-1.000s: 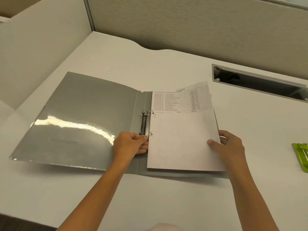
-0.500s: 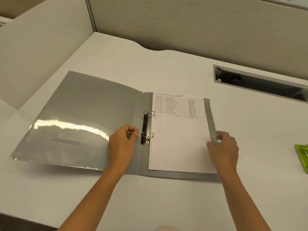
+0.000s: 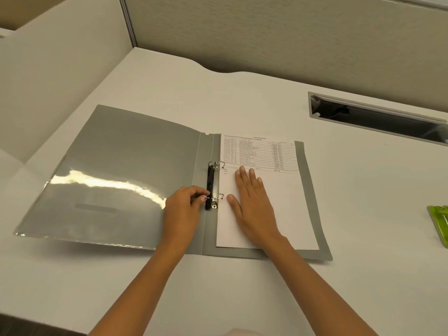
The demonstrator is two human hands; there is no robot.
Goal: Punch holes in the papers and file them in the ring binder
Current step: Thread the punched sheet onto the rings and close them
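Note:
A grey ring binder (image 3: 126,170) lies open on the white desk. Its metal ring mechanism (image 3: 213,185) runs down the spine, with both rings standing open. A white printed paper (image 3: 286,204) lies flat on the binder's right half, its left edge at the rings. My left hand (image 3: 184,212) rests on the spine, fingertips pinched at the lower half-ring beside the black bar. My right hand (image 3: 252,202) lies flat on the paper with fingers spread, thumb close to the lower ring.
A green object (image 3: 440,224) sits at the desk's right edge, cut off by the frame. A recessed cable slot (image 3: 378,120) runs along the back right. Cubicle partition walls (image 3: 266,37) close off the back and the left.
The paper, lifted at its right side a second ago, now lies flat. My right hand moved from the binder's right edge to press on the sheet. My left hand stayed at the lower ring.

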